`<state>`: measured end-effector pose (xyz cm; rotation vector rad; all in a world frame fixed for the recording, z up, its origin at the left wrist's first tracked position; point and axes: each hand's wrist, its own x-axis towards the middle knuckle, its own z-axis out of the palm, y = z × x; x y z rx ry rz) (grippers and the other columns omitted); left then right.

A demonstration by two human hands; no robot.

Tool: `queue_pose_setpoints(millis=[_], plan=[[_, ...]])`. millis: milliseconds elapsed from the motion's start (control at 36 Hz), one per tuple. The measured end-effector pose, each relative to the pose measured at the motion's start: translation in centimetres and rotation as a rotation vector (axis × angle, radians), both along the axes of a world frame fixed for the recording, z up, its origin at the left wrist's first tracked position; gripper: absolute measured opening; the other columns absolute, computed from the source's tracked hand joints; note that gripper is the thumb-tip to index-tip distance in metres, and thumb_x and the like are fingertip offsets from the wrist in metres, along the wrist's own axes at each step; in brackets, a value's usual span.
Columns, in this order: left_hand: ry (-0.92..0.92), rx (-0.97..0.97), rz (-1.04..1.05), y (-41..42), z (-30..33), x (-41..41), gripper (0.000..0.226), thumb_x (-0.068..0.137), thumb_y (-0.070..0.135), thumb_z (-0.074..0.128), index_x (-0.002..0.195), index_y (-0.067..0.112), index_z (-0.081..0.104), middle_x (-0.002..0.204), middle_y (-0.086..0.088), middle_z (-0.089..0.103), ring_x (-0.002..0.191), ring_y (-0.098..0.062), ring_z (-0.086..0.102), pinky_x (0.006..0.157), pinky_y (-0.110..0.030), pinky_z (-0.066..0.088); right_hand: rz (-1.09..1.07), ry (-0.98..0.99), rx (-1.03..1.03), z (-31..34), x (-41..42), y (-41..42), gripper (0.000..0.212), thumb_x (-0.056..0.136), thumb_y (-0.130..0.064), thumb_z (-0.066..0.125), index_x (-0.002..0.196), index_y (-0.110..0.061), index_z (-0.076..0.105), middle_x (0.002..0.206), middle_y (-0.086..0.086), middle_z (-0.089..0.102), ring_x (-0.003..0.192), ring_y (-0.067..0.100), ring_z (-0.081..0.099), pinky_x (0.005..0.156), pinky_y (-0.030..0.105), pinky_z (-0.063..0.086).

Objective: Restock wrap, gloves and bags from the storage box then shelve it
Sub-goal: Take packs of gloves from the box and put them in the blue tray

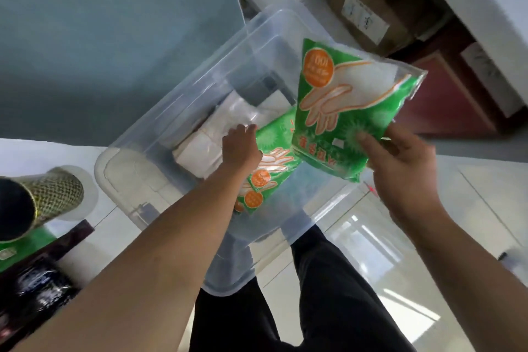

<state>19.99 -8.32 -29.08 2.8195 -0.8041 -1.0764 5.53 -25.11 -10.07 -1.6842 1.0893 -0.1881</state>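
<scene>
- The right hand [400, 163] is holding one green glove pack [351, 106] above the clear storage box [183, 94], thumb pressing its lower edge, fingers pinching behind.
- The left hand [241, 146] is reaching into the box, fingers curling over a second glove pack [271, 163] and white bag bundles [200, 148]; whether it is gripping is unclear.
- The lower pack's long axis is running toward the person, with open room to the right over the floor.

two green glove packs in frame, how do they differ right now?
The lifted glove pack is clear of the storage box, pinched by the right hand; the second glove pack lies inside the box beside the left hand. The lifted one shows its whole face; the second is partly hidden. Both share the green print with orange circles.
</scene>
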Motion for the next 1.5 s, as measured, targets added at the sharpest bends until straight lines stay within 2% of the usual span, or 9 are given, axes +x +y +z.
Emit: queue_pose_setpoints(millis=[139, 306, 556, 722, 889, 1167, 1278, 1389, 1500], plan=[[0.22, -0.04, 0.125, -1.3, -0.3, 0.0, 0.051, 0.084, 0.006, 0.061, 0.132, 0.019, 0.052, 0.129, -0.017, 0.05, 0.115, -0.035, 0.054, 0.092, -0.036, 0.045, -0.094, -0.065, 0.115, 2.0, -1.3, -1.1, 0.021, 0.088, -0.015, 0.07, 0.089, -0.035, 0.076, 0.093, 0.0, 0.077, 0.091, 0.036, 0.07, 0.08, 0.057, 0.057], [0.372, -0.094, 0.126, -2.5, 1.4, 0.3, 0.046, 0.076, 0.002, 0.071, 0.119, 0.01, 0.059, 0.118, -0.014, 0.066, 0.104, -0.029, 0.062, 0.077, -0.029, 0.045, -0.225, -0.123, 0.291, 3.5, -2.8, -2.1, 0.016, 0.085, -0.005, 0.071, 0.094, -0.017, 0.076, 0.089, 0.006, 0.076, 0.079, 0.02, 0.074, 0.058, 0.027, 0.057], [0.374, -0.174, 0.329, 1.7, 10.2, -1.0, 0.051, 0.071, -0.004, 0.073, 0.119, 0.01, 0.061, 0.113, -0.015, 0.069, 0.098, -0.03, 0.066, 0.084, -0.036, 0.053, -0.162, -0.129, 0.37, 7.7, -5.1, -2.6, 0.023, 0.087, -0.005, 0.068, 0.095, -0.025, 0.077, 0.097, 0.006, 0.077, 0.084, 0.019, 0.074, 0.058, 0.021, 0.055], [0.461, -0.512, 0.865, 8.1, 20.4, -2.9, 0.054, 0.08, -0.017, 0.061, 0.129, 0.006, 0.057, 0.106, -0.025, 0.068, 0.091, -0.029, 0.065, 0.082, -0.045, 0.055, -0.034, -0.104, 0.383, 10.2, -5.3, -1.7, 0.023, 0.089, -0.007, 0.068, 0.101, -0.024, 0.075, 0.096, 0.001, 0.076, 0.086, 0.019, 0.071, 0.062, 0.028, 0.056], [0.564, -0.923, 1.139, 14.8, 29.2, -6.4, 0.053, 0.085, -0.015, 0.059, 0.122, 0.022, 0.062, 0.106, -0.005, 0.076, 0.092, -0.019, 0.072, 0.065, -0.029, 0.057, 0.101, -0.208, 0.379, 13.8, -4.9, 0.0, 0.025, 0.089, -0.002, 0.065, 0.096, -0.024, 0.075, 0.104, 0.011, 0.075, 0.088, 0.023, 0.074, 0.074, 0.043, 0.061], [0.722, -1.276, 1.02, 21.9, 34.2, -9.3, 0.057, 0.078, 0.006, 0.071, 0.131, 0.021, 0.056, 0.124, -0.012, 0.068, 0.11, -0.029, 0.067, 0.081, -0.04, 0.058, 0.059, -0.461, 0.275, 20.2, -7.0, 4.8, 0.028, 0.085, 0.001, 0.067, 0.111, -0.007, 0.071, 0.102, 0.014, 0.076, 0.09, 0.036, 0.073, 0.071, 0.049, 0.061], [0.764, -1.342, 0.906, 24.3, 35.2, -9.3, 0.055, 0.08, 0.005, 0.069, 0.131, 0.022, 0.057, 0.126, -0.012, 0.067, 0.112, -0.028, 0.066, 0.084, -0.039, 0.058, -0.034, -0.492, 0.24, 21.7, -9.8, 9.4, 0.023, 0.085, -0.002, 0.066, 0.105, -0.013, 0.073, 0.094, 0.007, 0.078, 0.078, 0.022, 0.075, 0.059, 0.034, 0.059], [0.841, -1.359, 0.793, 26.6, 35.4, -9.6, 0.056, 0.083, 0.004, 0.063, 0.135, 0.022, 0.055, 0.131, -0.012, 0.064, 0.119, -0.029, 0.062, 0.096, -0.048, 0.05, -0.173, -0.489, 0.222, 22.3, -13.5, 13.7, 0.023, 0.086, -0.003, 0.065, 0.103, -0.017, 0.074, 0.096, 0.008, 0.078, 0.083, 0.024, 0.075, 0.061, 0.037, 0.059], [0.951, -1.329, 0.734, 26.8, 35.1, -10.0, 0.05, 0.082, 0.005, 0.066, 0.128, 0.023, 0.061, 0.126, -0.015, 0.067, 0.113, -0.028, 0.066, 0.086, -0.039, 0.057, -0.307, -0.49, 0.17, 23.3, -17.8, 16.6, 0.024, 0.085, -0.002, 0.066, 0.105, -0.012, 0.072, 0.094, 0.01, 0.078, 0.081, 0.025, 0.076, 0.058, 0.033, 0.059]])
